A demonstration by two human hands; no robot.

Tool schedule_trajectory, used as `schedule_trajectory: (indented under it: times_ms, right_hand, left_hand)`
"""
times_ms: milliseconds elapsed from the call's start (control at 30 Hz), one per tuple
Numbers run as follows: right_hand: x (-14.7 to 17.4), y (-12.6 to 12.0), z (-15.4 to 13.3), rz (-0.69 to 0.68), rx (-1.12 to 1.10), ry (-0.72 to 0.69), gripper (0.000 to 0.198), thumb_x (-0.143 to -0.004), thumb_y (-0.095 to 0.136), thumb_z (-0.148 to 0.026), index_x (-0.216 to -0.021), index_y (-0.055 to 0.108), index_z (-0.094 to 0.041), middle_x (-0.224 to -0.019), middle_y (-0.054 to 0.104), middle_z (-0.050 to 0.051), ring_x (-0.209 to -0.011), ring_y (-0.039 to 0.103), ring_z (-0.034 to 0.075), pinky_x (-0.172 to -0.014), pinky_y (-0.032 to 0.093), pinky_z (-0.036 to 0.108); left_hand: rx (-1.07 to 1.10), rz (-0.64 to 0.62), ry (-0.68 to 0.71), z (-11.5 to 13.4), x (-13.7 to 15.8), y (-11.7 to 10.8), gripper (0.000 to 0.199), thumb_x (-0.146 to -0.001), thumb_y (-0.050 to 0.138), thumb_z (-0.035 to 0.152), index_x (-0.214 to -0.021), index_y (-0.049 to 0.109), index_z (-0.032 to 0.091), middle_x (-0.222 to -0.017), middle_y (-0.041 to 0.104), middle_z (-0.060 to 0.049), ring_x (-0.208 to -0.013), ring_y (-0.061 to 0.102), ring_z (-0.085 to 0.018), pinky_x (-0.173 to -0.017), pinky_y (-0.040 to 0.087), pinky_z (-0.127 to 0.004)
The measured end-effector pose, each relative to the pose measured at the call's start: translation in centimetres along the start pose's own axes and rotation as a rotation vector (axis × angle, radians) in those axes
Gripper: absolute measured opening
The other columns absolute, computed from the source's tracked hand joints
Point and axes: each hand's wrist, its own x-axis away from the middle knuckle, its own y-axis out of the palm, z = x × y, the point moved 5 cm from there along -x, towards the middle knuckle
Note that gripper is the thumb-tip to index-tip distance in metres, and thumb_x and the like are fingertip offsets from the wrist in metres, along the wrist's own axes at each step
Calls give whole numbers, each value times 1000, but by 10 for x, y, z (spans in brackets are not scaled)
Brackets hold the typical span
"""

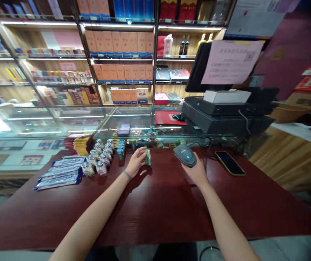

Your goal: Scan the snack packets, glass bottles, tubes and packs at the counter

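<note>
we pinched a small green pack (148, 158) in our left hand (136, 163) over the dark red table (155, 210) and gripped a scanner (184, 155) in our right hand (197, 172), apart from it, so the step seemed to be scanning, and the next move called for aligning both.
</note>
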Motion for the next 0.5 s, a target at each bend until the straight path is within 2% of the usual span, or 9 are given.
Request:
schedule_trajectory:
  times_ms: [133, 233, 367, 500]
  right_hand:
    - [15, 28, -20, -206, 138, -93, 42, -75, 65, -36, -113, 49, -28, -83, 74, 1, -82, 74, 28, -63, 47, 28]
    - [30, 50, -34, -356, 296, -271, 51, -74, 66, -30, -120, 45, -27, -86, 76, 2, -77, 75, 28, -60, 43, 27]
    - [52, 74, -48, -532, 446, -524, 55, -73, 64, -25, -123, 42, -23, -87, 76, 3, -74, 75, 27, -59, 39, 28]
    - [60, 81, -56, -573, 462, -549, 57, -74, 64, -28, -125, 41, -22, -85, 76, 2, -73, 74, 26, -59, 37, 28]
  left_hand:
    - [143, 53, -49, 9, 10, -37, 54, -81, 76, 29, -131, 57, 27, -112, 69, -7, -100, 69, -20, -77, 57, -30]
    - [239, 114, -56, 5, 10, -52, 49, -84, 73, 23, -131, 57, 27, -117, 68, -6, -100, 69, -17, -78, 57, -29]
    - [316, 157, -41, 1, 9, -58, 42, -87, 69, 19, -127, 60, 26, -120, 67, -6, -96, 67, -15, -77, 57, -29]
    - [307, 151, -40, 0, 9, -57, 42, -86, 70, 20, -127, 62, 25, -118, 68, -6, -96, 66, -15, -78, 56, -29]
